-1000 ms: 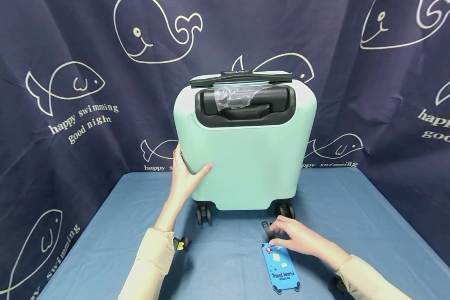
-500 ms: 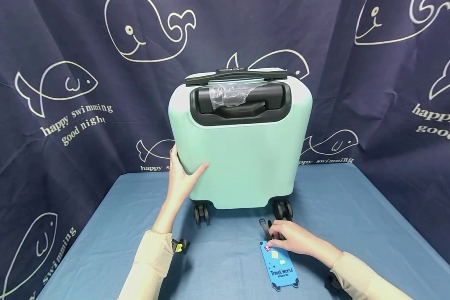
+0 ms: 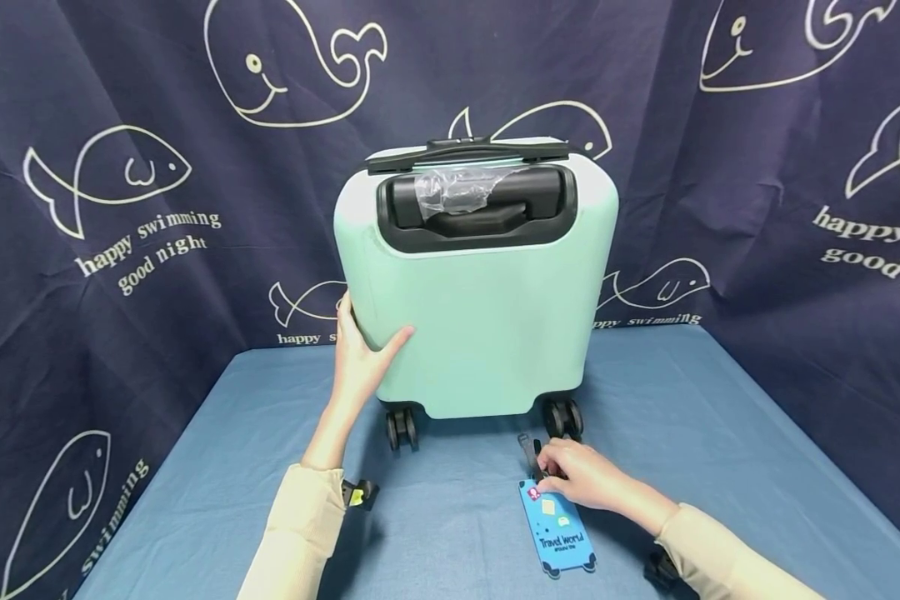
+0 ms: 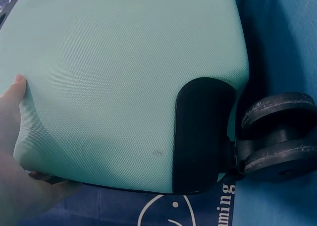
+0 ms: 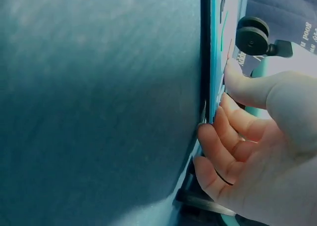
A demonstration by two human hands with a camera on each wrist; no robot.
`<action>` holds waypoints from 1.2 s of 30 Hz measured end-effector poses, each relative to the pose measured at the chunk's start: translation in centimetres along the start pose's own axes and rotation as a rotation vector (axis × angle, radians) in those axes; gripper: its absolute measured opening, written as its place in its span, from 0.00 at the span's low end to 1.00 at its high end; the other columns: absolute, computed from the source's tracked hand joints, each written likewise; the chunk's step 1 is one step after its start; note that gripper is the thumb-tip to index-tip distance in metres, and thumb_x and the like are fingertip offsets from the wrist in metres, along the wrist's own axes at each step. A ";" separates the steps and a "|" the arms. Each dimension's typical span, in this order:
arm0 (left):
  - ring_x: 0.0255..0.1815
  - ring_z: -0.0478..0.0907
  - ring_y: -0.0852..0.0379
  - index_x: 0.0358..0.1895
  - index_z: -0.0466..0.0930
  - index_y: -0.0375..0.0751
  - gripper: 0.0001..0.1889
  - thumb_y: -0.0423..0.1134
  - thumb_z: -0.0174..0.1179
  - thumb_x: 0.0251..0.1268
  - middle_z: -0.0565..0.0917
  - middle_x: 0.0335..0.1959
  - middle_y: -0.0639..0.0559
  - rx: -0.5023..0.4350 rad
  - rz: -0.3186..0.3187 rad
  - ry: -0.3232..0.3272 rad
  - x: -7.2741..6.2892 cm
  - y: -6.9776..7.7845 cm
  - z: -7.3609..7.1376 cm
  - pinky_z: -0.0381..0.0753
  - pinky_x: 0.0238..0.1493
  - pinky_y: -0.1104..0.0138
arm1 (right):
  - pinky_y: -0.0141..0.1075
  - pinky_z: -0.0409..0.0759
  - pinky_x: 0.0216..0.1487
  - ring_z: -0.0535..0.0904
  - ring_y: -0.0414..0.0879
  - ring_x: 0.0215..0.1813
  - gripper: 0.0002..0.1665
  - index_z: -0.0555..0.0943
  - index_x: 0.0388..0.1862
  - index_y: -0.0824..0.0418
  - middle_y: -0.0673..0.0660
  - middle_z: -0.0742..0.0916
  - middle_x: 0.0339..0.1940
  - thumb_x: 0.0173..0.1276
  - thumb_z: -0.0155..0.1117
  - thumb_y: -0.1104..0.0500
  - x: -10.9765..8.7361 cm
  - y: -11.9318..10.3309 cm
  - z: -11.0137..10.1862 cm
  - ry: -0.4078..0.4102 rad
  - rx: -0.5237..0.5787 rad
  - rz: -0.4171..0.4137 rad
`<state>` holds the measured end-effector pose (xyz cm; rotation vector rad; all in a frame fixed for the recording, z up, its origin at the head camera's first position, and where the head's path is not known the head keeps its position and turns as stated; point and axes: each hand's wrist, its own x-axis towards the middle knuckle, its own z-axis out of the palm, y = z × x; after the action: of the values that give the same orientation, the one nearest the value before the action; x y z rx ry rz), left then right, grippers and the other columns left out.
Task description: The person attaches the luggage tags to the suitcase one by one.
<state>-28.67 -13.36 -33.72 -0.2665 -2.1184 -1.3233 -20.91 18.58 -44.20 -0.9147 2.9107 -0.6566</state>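
A mint-green suitcase stands upright on black wheels at the middle of the table. My left hand holds its left side edge, thumb on the broad face and fingers wrapped behind; the left wrist view shows this hand at the corner edge. A blue luggage tag reading "Travel World" lies on the cloth in front of the right wheel, its dark strap toward the suitcase. My right hand pinches the tag's strap end, thumb on top. In the right wrist view, curled fingertips meet the tag's edge.
Blue cloth covers the table. A navy curtain with white whale and fish drawings hangs behind and at both sides. Crumpled clear plastic is wrapped on the suitcase's recessed telescopic handle, and a carry handle spans the top.
My right thumb and fingers have come down and closed on the strap end of the luggage tag. The left hand keeps its hold; the head view has shifted slightly.
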 end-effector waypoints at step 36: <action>0.69 0.59 0.50 0.74 0.44 0.52 0.52 0.58 0.68 0.48 0.58 0.71 0.47 0.014 -0.040 -0.007 -0.1 0.0 0.0 0.60 0.66 0.52 | 0.28 0.69 0.30 0.72 0.34 0.28 0.06 0.78 0.37 0.56 0.47 0.83 0.29 0.65 0.62 0.55 -0.4 0.7 -0.6 0.048 0.386 0.116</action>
<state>-28.60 -13.37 -33.74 -0.2250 -2.1481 -1.3321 -21.01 19.50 -44.00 -0.6865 2.7009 -1.1863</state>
